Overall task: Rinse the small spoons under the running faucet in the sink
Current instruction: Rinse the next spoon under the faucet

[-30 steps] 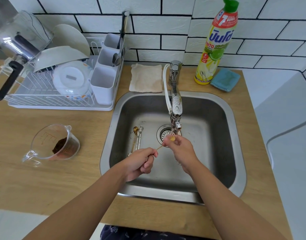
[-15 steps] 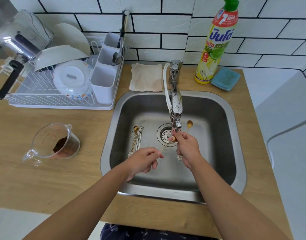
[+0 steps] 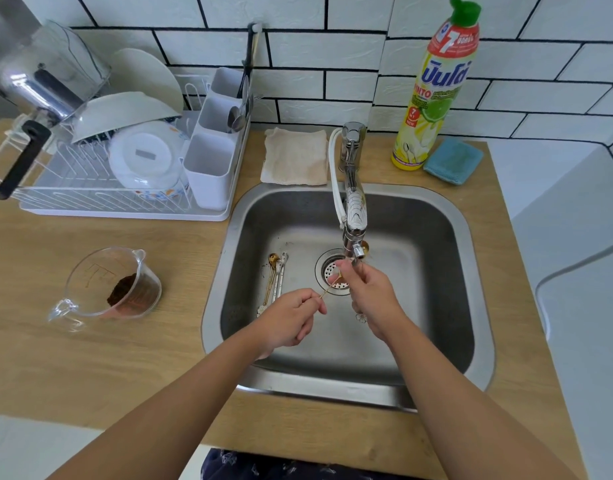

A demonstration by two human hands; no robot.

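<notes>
Two hands over the steel sink (image 3: 478,271): left hand (image 3: 291,323) pinches a thin gold spoon's handle (image 3: 327,289), right hand (image 3: 370,296) grips another spoon (image 3: 365,249) up at the chrome faucet spout (image 3: 355,220), presumably to catch the stream. Spare small spoons (image 3: 275,277) lie on the basin floor. Since half a second ago, the raised bowl has tucked nearer the nozzle.
</notes>
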